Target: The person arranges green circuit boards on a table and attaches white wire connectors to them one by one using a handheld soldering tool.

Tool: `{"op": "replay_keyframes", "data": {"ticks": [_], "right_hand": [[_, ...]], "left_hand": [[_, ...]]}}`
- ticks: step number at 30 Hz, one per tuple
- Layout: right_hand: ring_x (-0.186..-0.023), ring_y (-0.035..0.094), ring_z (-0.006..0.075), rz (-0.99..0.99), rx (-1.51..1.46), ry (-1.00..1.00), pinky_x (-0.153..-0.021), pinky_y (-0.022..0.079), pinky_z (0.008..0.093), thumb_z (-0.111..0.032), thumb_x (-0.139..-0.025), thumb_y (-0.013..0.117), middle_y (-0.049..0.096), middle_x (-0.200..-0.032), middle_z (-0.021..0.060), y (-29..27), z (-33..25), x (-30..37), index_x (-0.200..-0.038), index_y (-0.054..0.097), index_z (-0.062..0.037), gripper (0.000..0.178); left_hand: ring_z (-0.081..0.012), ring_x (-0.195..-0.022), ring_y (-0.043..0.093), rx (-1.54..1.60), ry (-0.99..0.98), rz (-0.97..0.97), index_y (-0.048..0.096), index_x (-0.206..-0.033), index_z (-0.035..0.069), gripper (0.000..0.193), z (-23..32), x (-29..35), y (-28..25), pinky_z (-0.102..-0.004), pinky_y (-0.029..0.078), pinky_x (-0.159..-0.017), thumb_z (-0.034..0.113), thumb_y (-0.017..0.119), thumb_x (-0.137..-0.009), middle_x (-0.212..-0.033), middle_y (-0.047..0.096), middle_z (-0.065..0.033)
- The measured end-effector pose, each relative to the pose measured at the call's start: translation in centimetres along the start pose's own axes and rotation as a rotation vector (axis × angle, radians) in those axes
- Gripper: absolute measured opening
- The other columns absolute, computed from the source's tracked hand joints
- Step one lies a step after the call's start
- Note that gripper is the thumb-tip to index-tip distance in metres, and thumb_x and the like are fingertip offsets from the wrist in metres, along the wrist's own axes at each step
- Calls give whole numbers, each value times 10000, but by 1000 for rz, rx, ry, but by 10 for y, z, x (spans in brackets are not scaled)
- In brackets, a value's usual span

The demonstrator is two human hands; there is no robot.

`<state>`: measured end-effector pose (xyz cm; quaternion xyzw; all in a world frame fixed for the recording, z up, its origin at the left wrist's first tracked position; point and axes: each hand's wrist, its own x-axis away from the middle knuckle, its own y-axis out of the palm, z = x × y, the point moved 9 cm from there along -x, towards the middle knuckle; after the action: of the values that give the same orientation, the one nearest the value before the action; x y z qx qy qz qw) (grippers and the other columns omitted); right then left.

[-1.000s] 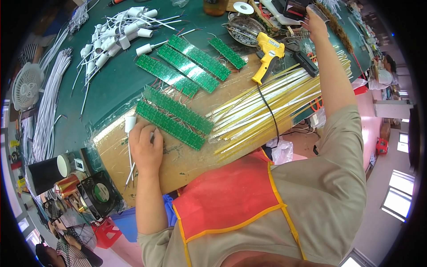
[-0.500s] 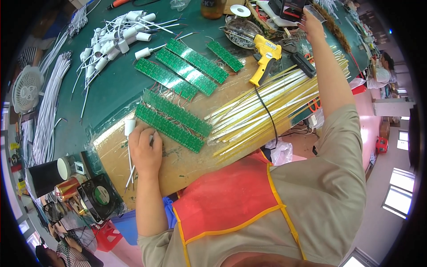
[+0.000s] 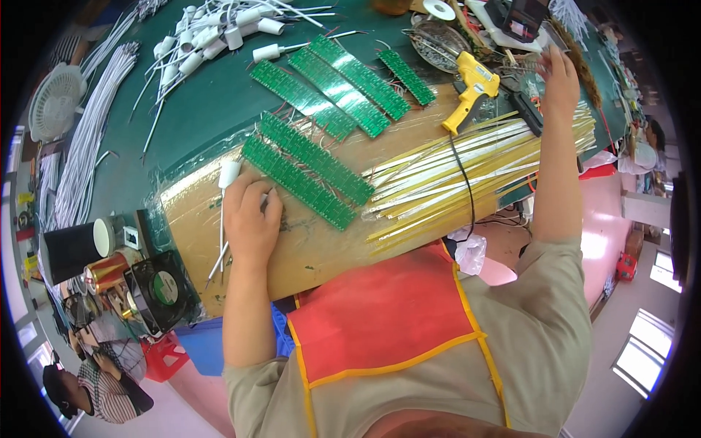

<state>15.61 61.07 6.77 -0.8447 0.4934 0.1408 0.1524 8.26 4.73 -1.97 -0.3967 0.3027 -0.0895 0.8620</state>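
Observation:
My left hand [image 3: 252, 223] rests on the brown work mat with its fingers curled together. A small greyish bit shows by the thumb, but I cannot make out what it is. Next to the fingertips lies a white cylindrical piece [image 3: 229, 173] with white leads [image 3: 220, 252] running down beside the hand. To its right are two green circuit board strips [image 3: 299, 179] side by side. My right hand [image 3: 559, 84] reaches to the far right, its fingers bent inward near a black box [image 3: 524, 20]. What those fingers hold is too small to tell.
A yellow glue gun [image 3: 471, 91] with a black cord lies beside yellow and white strips [image 3: 453, 182]. More green boards [image 3: 339, 87] lie farther back. White cylindrical pieces with wires [image 3: 212, 44] are heaped at far left. A black fan [image 3: 161, 292] stands at near left.
The whole view has shifted, so the table sits higher and farther right. My right hand has drawn slightly nearer from the black box. My left hand stays by the white cylindrical piece.

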Motion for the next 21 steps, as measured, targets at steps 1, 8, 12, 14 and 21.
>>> {"op": "replay_keyframes", "data": {"ticks": [1, 8, 12, 14, 21], "right_hand": [[-745, 609, 121, -53, -9, 63, -669, 490, 263, -318, -922, 634, 655, -880, 44, -1, 1, 19, -1030, 659, -7, 331], [-698, 587, 106, -365, 317, 607, -584, 461, 244, -407, -899, 651, 667, -950, 57, 15, 45, 147, -1102, 642, -25, 432], [-674, 598, 107, -409, 319, 671, -536, 450, 230, -434, -883, 663, 672, -1076, 99, 27, 46, 160, -1177, 623, -20, 509], [-655, 601, 102, -423, 303, 673, -504, 436, 215, -447, -870, 680, 669, -1038, 90, 38, 47, 162, -1192, 610, -14, 544], [-547, 469, 42, -394, 7, 786, -429, 327, 187, -349, -853, 743, 496, -722, -34, 56, 80, 154, -992, 602, -60, 351]], "left_hand": [[-348, -920, 600, 8, -1, 5, 655, -860, 14, 126, 0, 0, 0, -430, 477, -827, 37, 697, -744, -1000, 637, -150], [-324, -965, 591, -44, 28, 67, 657, -840, 55, 122, 4, -1, -5, -420, 458, -854, 57, 704, -728, -1064, 631, -115], [-314, -1122, 533, -143, 12, 87, 661, -824, 94, 112, 2, -2, -6, -439, 380, -945, 103, 711, -724, -1174, 588, -93], [-318, -1172, 508, -186, 6, 88, 662, -822, 102, 111, 0, -1, -8, -453, 353, -969, 115, 712, -724, -1204, 573, -92], [-358, -1259, 451, -228, -24, 139, 659, -824, 100, 109, -9, -5, -13, -536, 315, -1026, 124, 705, -728, -1255, 552, -112]]}}
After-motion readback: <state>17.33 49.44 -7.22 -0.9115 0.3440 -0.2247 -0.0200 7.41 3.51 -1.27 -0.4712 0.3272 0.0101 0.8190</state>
